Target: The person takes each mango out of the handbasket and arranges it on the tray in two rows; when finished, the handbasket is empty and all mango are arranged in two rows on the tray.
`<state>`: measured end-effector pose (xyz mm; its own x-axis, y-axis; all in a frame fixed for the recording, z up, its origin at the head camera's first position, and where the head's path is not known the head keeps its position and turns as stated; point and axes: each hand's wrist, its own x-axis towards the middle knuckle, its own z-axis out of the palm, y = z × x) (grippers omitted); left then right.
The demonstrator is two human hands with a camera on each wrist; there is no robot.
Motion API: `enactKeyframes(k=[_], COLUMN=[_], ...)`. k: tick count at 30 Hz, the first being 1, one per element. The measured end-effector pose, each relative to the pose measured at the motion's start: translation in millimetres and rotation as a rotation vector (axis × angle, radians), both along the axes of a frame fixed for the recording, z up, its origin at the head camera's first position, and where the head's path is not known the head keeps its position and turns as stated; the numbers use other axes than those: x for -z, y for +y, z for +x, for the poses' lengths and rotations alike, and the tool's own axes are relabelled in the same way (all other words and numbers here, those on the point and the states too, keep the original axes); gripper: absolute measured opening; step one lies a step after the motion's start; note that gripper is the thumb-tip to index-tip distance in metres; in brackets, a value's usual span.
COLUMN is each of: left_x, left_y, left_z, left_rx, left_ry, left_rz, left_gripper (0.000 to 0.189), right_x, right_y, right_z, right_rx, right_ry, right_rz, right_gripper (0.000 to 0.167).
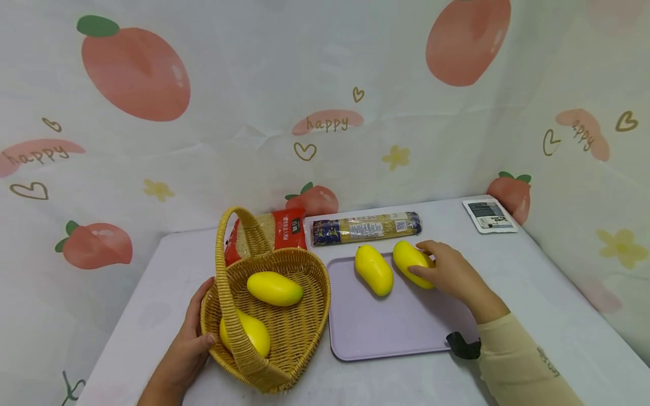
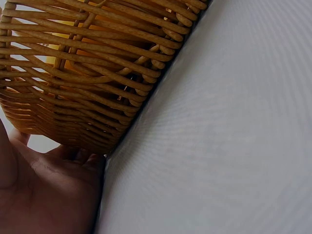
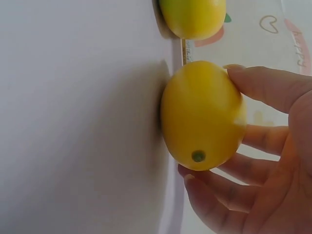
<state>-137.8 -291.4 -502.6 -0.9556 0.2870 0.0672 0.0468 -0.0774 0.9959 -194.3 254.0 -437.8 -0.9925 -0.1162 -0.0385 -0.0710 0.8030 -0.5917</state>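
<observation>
At the left stands a heart-shaped wicker basket with a tall handle. A yellow mango lies inside it, and a second mango shows partly behind the handle. My left hand rests against the basket's left outer side, thumb near the rim; the left wrist view shows the woven wall close above the palm. On the lilac tray, my right hand holds a mango between thumb and fingers. Another mango lies just left of it on the tray.
Behind the basket lies a red bag with a clear window. A long clear-and-blue packet lies behind the tray. A white pouch is at the back right. A dark strap hangs by the right sleeve. Printed cloth surrounds the table.
</observation>
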Motion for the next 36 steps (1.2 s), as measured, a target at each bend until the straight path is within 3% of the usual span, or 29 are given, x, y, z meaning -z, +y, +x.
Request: enactKeyframes(k=[12,36], left_x=[5.3,5.2], left_y=[-3.1,-2.9], left_z=[-1.2,-1.6], left_rx=[0.014,0.011], left_ry=[-0.004,0.003], left_rz=[0.000,0.017], left_gripper=[0.099,0.098], right_x=[0.6,-2.6], right_y=[0.7,2.7], right_z=[1.0,2.9], right_rx=[0.022,0.068], right_ry=[-0.040,-0.088], right_rz=[-0.005,-0.015], right_gripper=[0.068,0.072])
